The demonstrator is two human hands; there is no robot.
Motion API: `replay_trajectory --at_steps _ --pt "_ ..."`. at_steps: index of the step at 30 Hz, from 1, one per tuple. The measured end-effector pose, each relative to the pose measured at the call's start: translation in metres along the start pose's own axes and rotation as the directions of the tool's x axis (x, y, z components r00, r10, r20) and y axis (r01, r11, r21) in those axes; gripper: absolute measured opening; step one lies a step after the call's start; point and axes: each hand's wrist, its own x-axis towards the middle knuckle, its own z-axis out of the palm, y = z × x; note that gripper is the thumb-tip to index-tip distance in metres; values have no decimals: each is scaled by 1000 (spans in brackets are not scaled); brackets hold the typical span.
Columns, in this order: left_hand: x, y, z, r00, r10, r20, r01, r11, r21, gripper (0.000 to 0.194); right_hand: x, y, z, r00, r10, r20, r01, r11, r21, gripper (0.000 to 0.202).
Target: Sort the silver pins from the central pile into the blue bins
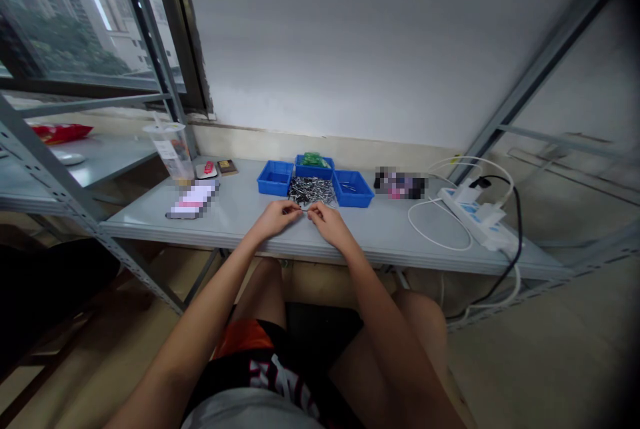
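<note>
My left hand [281, 217] and my right hand [326, 221] meet near the front of the grey table. Fingers of both are pinched on a thin dark piece [305, 210], one end in each hand; its exact kind is too small to make out. Just beyond my fingertips lies a heap of small slim metal pieces [314, 190], silver and black. Around the heap stand a left blue tray [274, 187], a back blue tray [299, 164] with green packets [314, 159], and a right blue tray [356, 200] with a few thin pieces inside.
At the left are a phone [193, 200], a plastic cup with a straw [173, 152] and a small dark box [227, 167]. To the right lie a blurred patterned item [400, 184] and a white power strip [475, 219] with cables. Metal shelf posts [90, 216] frame the table.
</note>
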Motion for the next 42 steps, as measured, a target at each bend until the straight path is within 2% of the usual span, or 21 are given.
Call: replay_trajectory --at_steps 19,42 --pt "0 -2 1 1000 1 2 -1 1000 -3 27 0 -3 0 1000 9 4 -9 1000 -18 12" --pt "1 -2 1 1000 -9 19 9 1000 -8 27 1 3 2 999 -35 -21 34 998 -58 12"
